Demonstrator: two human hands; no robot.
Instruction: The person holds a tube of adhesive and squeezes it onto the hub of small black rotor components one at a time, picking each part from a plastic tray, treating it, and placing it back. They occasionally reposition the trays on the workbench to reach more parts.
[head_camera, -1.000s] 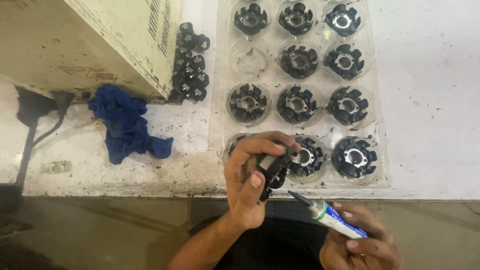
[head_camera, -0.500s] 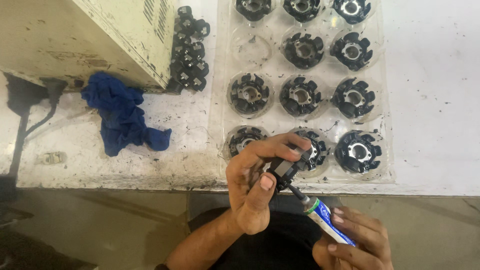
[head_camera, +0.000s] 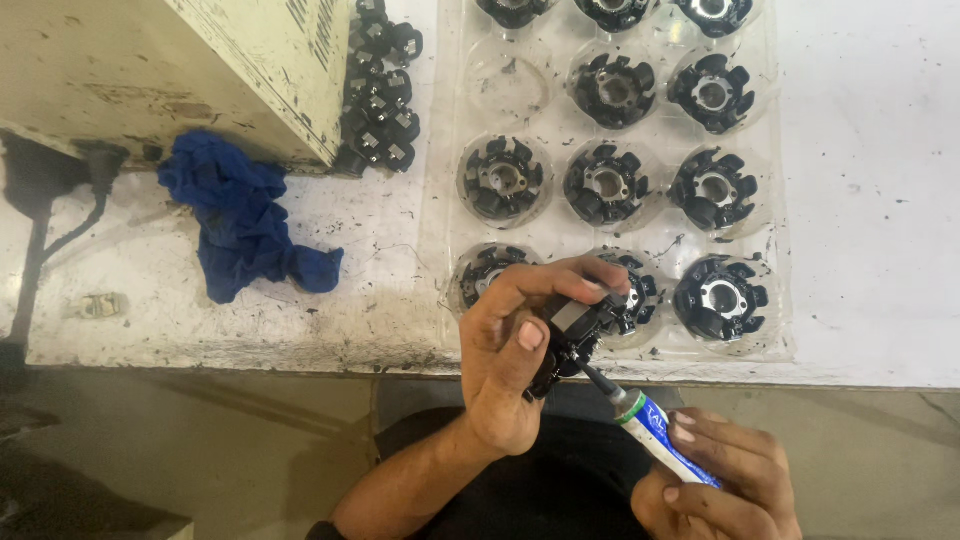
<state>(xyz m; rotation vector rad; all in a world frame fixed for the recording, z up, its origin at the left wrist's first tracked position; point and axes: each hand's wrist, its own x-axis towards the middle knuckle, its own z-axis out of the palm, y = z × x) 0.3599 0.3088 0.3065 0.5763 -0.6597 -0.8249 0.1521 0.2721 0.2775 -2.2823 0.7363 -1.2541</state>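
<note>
The left hand (head_camera: 510, 360) grips a black toothed part (head_camera: 572, 335) at six o'clock, over the worktop (head_camera: 880, 200) edge. The right hand (head_camera: 715, 480) holds a tube (head_camera: 660, 432), nozzle touching the part. A clear tray (head_camera: 775, 150) lies at twelve o'clock.

A crumpled blue cloth (head_camera: 245, 228) lies on the worn white table (head_camera: 880, 200), just beside a cream metal box (head_camera: 180, 70). A black cable (head_camera: 60, 215) hangs at the left edge. Loose black parts (head_camera: 380, 90) are stacked near the box.
</note>
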